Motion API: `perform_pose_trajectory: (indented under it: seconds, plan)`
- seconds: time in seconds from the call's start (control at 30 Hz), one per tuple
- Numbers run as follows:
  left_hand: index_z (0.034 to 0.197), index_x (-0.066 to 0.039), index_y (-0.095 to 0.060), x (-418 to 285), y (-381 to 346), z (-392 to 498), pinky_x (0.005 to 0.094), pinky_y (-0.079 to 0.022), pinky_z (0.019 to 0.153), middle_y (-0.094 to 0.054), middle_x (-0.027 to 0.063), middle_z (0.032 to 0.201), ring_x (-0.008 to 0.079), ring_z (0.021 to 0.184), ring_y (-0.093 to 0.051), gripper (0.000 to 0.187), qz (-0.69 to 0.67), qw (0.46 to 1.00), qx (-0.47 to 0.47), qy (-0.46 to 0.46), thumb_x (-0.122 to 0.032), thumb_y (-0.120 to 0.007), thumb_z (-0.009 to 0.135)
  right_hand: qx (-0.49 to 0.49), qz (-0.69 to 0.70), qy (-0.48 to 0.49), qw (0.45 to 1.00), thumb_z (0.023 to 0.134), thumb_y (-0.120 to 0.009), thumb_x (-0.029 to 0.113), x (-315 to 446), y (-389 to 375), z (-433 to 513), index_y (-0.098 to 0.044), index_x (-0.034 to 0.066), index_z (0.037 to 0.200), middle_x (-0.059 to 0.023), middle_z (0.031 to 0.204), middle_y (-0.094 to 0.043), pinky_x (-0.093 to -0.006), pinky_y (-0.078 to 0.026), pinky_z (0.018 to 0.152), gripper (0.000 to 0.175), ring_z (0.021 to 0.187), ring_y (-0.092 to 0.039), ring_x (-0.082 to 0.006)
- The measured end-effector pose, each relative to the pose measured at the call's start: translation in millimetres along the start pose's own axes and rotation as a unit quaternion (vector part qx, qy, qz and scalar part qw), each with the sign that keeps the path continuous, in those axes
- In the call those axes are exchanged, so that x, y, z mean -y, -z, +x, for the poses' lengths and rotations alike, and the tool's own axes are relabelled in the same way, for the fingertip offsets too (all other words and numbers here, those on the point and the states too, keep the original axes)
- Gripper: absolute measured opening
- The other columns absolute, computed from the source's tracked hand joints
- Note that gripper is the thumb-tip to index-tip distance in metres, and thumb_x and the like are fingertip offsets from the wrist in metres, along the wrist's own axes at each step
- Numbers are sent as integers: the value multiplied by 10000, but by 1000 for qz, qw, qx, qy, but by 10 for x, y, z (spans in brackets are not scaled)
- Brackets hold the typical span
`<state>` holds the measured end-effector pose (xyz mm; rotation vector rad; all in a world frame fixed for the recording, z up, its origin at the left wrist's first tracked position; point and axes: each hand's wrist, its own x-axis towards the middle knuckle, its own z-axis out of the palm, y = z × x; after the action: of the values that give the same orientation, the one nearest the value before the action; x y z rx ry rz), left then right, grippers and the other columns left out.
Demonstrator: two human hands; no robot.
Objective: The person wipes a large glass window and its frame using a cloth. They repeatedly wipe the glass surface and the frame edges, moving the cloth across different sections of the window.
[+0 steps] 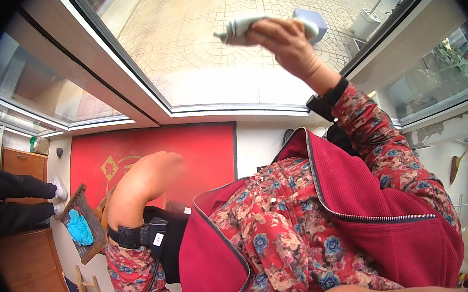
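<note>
My right hand [285,42] is raised in front of a large glass pane [191,60] in a white frame. Its fingers are wrapped over a folded pale grey-green cloth [239,30]. Whether the cloth presses on the glass is not plain. Down by my left side, my left hand [151,176] hangs bent over a red doormat [200,149]; its fingers are blurred, and I cannot see anything held in it. A black strap with a small device [158,235] circles the left wrist.
A low stool with a woven seat [91,216] bears a bright blue cloth [79,227]. Beyond it stands a person in black trousers [15,186] beside wooden cabinets [29,270]. A smaller folding stool [82,290] is at lower left. Patterned paving [202,4] shows outside.
</note>
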<state>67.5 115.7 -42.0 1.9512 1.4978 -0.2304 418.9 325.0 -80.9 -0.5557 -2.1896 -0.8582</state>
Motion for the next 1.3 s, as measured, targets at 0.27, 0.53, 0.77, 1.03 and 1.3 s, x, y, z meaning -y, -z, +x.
perform_pose_trajectory:
  seconds: [0.27,0.53,0.77,1.03,1.3]
  plan:
    - [1236,-15,-688,-52,-8,-71,425,-536,943,-716,197,1150,365,1094,-676,352,1,999,9,-31,-241,-644,971,228,188,9,955,823,-659,64,973,-1051,-1625,-643,125,1082,-2,1126,-521,-320,-487,895,266,986,-559,-215]
    - [1234,-19,-691,21,-5,-95,414,-550,914,-717,188,1156,352,1066,-691,352,-144,989,25,15,-248,-655,970,515,145,50,843,841,-631,129,1043,-1031,-2389,-752,164,923,8,1037,-642,-371,-499,927,150,1040,-601,-217]
    - [1232,-18,-697,-5,64,-36,407,-549,937,-720,188,1158,333,1087,-695,373,-46,995,-59,-72,-274,-664,963,222,289,-94,926,819,-705,-49,219,649,-264,-693,103,1254,-141,1413,-587,-438,-559,1030,461,1271,-598,-354]
    - [1171,-30,-713,93,-59,197,454,-538,906,-731,203,1104,391,1048,-680,373,8,995,-25,-100,-327,-593,978,-213,-284,8,935,795,-647,-47,-1617,2832,1816,-733,75,1108,-144,1119,-708,-445,-495,974,346,1095,-629,-361]
    - [1213,-33,-715,61,-123,48,427,-544,941,-737,195,1130,373,1059,-692,400,-11,997,-40,-62,-335,-617,971,-231,-276,-101,927,821,-679,-63,-1722,2122,1503,-719,142,1177,-49,1226,-681,-432,-457,987,413,1142,-623,-281]
